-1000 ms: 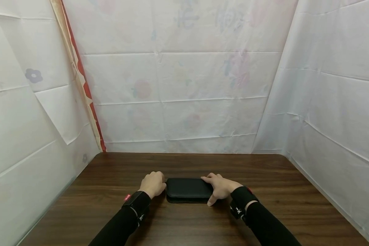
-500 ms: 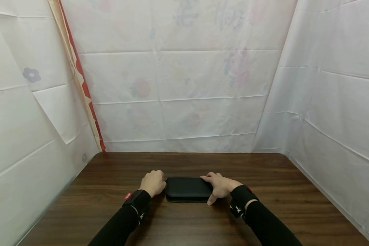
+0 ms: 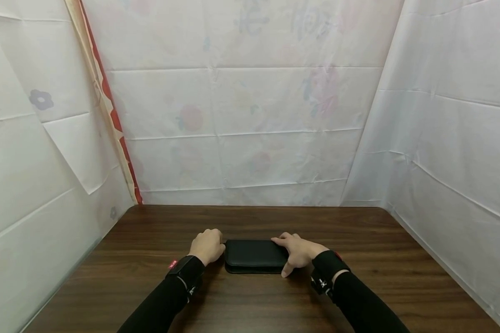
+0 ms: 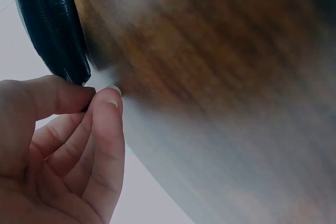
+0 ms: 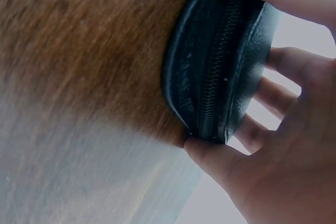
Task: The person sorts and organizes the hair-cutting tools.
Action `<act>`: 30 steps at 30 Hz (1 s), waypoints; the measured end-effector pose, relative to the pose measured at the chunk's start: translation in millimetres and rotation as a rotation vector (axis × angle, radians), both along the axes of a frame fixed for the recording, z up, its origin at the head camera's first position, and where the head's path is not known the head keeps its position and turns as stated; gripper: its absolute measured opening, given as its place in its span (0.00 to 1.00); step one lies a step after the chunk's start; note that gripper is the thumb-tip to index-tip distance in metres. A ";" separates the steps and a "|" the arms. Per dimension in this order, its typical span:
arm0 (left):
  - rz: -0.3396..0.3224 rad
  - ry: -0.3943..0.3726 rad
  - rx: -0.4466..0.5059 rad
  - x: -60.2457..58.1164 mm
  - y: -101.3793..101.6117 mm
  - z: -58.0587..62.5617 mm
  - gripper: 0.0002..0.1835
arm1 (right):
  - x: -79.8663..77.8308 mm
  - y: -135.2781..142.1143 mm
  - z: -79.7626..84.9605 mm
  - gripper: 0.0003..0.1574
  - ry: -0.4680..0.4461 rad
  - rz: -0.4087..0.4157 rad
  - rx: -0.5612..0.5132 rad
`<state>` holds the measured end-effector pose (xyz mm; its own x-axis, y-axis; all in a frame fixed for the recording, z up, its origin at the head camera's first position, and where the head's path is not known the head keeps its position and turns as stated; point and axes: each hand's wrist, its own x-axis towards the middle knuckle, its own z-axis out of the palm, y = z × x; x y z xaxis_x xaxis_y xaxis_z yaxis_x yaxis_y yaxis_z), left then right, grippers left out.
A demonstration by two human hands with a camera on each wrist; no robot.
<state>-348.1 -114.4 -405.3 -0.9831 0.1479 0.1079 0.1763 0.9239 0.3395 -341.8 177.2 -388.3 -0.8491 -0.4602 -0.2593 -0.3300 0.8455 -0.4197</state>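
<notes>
A black zip-around wallet lies flat on the wooden table between both hands. My left hand is at its left end. In the left wrist view, thumb and fingers pinch at the wallet's corner, where a dark bit of the zipper pull shows; the rest is hidden by the fingers. Spread over the wallet's right end, my right hand grips it, thumb at the near edge and fingers at the far edge. Zipper teeth run closed along that end in the right wrist view.
The brown wooden table reaches back to a white printed sheet. More white sheeting hangs along the left and right sides. Each wrist carries a black strap with a camera.
The hands and the wallet hold the same places; only the head view has shifted very slightly.
</notes>
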 end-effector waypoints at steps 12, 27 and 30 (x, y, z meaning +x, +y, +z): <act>0.033 0.029 -0.041 2.7 6.0 -5.0 0.09 | -1.1 0.4 -2.0 0.63 0.004 0.008 0.004; -0.025 -0.017 -0.027 12.2 8.8 2.5 0.10 | 5.0 4.0 -5.8 0.62 0.038 0.026 -0.009; -0.049 -0.032 -0.023 15.4 10.0 6.2 0.10 | 8.2 4.3 -6.0 0.61 0.041 0.026 -0.010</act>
